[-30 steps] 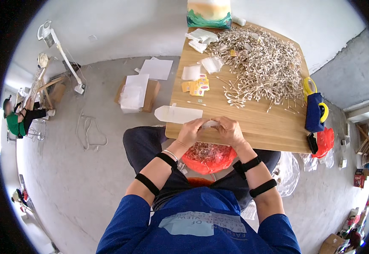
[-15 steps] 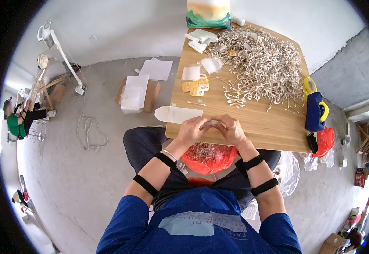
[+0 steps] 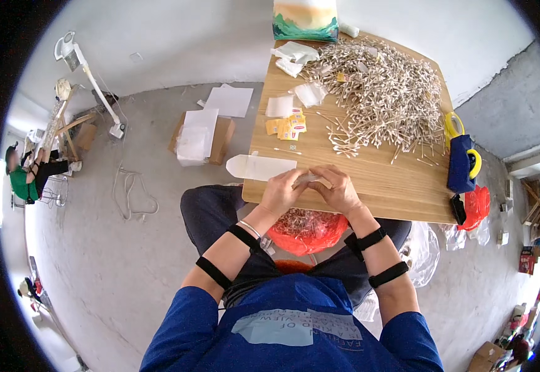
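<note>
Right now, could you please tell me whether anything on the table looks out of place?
Yes: one swab lies alone near the yellow cards, apart from the pile, and a yellow piece sits oddly on that pile.

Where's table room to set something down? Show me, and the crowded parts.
The table has its widest bare patch front right, between the cotton swab heap, blue tape dispenser, front edge and right hand. A smaller gap separates the yellow cards from the loose swabs. Crowded: the back, under the heap, and the front left, with the white sheet and left hand.
</note>
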Tool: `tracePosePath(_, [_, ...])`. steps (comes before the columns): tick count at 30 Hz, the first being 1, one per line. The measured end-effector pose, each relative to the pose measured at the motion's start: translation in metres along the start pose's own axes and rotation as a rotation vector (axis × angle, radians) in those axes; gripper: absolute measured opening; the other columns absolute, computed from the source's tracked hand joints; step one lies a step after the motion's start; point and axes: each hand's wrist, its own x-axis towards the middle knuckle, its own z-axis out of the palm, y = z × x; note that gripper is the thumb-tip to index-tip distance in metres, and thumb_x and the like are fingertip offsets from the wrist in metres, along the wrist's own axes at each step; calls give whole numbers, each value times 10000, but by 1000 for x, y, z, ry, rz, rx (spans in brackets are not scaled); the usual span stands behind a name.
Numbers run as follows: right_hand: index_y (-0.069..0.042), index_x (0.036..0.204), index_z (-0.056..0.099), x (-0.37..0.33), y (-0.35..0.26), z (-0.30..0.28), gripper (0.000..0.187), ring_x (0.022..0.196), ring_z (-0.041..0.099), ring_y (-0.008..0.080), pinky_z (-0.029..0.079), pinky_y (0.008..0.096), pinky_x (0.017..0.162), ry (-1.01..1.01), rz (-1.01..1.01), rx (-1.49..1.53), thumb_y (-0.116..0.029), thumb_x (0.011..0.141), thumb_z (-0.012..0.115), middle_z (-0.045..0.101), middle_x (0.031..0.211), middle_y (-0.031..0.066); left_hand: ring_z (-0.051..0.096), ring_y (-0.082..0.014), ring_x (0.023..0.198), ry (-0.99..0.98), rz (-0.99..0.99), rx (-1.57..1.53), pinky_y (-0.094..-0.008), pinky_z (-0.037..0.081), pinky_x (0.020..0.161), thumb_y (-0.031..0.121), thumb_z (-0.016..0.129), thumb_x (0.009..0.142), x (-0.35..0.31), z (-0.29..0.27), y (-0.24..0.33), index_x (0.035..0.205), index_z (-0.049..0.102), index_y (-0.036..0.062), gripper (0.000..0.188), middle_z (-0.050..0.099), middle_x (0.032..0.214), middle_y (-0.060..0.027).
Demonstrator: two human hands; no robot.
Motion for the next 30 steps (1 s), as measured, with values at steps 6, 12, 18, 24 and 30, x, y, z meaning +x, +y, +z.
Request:
tracePosePath(6, [-20, 961, 668, -3, 5, 2, 163, 844, 641, 337, 528, 385, 747, -7, 38, -1, -42, 802, 695, 678, 916, 138, 698, -270, 828, 39, 158, 169, -388, 570, 764, 131, 745, 769, -1, 0, -3, 970, 653, 64, 231, 709, 911, -97])
tracePosePath(12, [-28, 961, 669, -1, 5, 3, 153, 845, 641, 333, 528, 385, 745, 11, 18, -34, -43, 810, 686, 678, 915, 135, 686, -251, 848, 156, 264, 229, -401, 549, 832, 134, 721, 782, 7, -2, 3, 962, 625, 96, 208, 699, 871, -56])
tracePosePath(18, [-27, 999, 655, 0, 3, 1, 187, 852, 639, 344, 526, 394, 741, -8, -26, -56, -29, 813, 675, 676, 917, 140, 688, -279, 809, 32, 91, 78, -360, 555, 700, 87, 723, 771, 2, 3, 0, 970, 646, 67, 213, 701, 887, -88])
tracePosePath(24, [-30, 1025, 645, -3, 7, 2, 226, 860, 638, 353, 524, 400, 745, 0, 13, -73, -45, 804, 690, 675, 918, 143, 672, -287, 746, 33, 90, 67, -364, 540, 625, 83, 715, 774, 2, 4, 3, 955, 645, 74, 195, 681, 836, -85])
tracePosePath(30, [-34, 1081, 647, 3, -5, -3, 290, 901, 649, 352, 529, 403, 792, -6, -18, -43, -88, 803, 710, 684, 956, 155, 674, -288, 772, 28, 48, 33, -367, 542, 641, 94, 719, 773, -1, 2, 2, 952, 639, 72, 198, 684, 856, -88])
